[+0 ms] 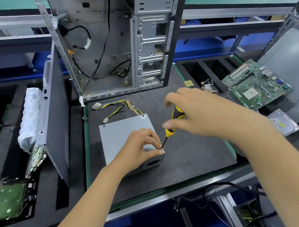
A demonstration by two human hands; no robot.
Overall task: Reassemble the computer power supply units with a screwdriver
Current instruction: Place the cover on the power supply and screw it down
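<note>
Grey metal box power supply unit (121,138) sits on the dark foam mat (196,156); left hand (141,146) pinches its near corner, steadying the tip; right hand (201,112) loosely curls around the yellow-and-black screwdriver (171,125), standing upright.

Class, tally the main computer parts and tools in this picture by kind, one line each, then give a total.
Power supply: 1
Screwdriver: 1
Open computer case: 1
Loose green motherboard: 1
Hard drives: 2
Total: 6
</note>
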